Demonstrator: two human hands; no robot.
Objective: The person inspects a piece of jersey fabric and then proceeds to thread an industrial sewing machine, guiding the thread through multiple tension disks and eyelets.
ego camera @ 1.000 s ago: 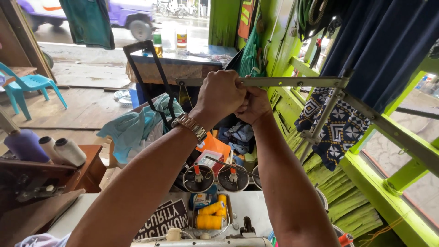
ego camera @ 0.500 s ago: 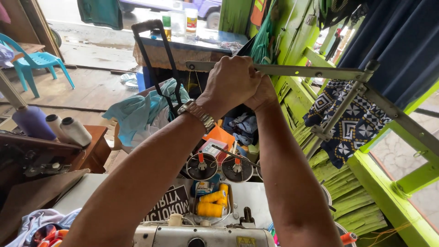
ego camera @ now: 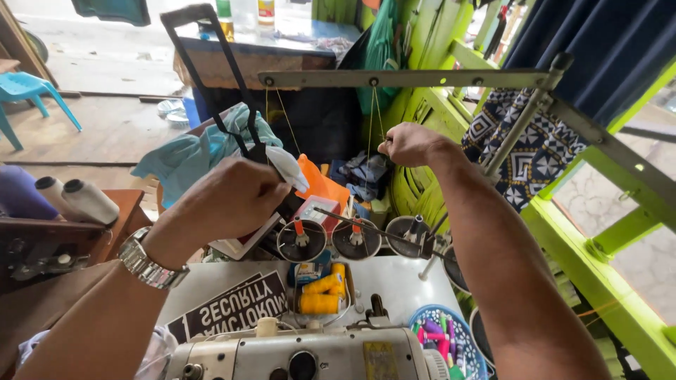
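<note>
My right hand (ego camera: 408, 144) is held up below a grey metal thread-guide bar (ego camera: 422, 77), its fingertips pinched on thin yellow thread (ego camera: 372, 112) that hangs from a hole in the bar. My left hand (ego camera: 232, 200), with a metal watch (ego camera: 144, 266) on the wrist, is lower and to the left with its fingers curled. No thread shows in it. Another strand (ego camera: 285, 119) drops from the bar's left end towards that hand. Beneath both hands stand round spool plates (ego camera: 301, 241) with upright pins.
A grey sewing machine (ego camera: 317, 355) sits at the bottom, with yellow thread spools (ego camera: 320, 295) behind it and a blue basket of small spools (ego camera: 443, 338) to the right. White thread cones (ego camera: 84, 200) lie at left. A green wooden frame (ego camera: 584, 260) runs along the right.
Both hands were together up at the metal bar. They have come down and apart: the left dropped low and left, the right drew thread down from the bar.
</note>
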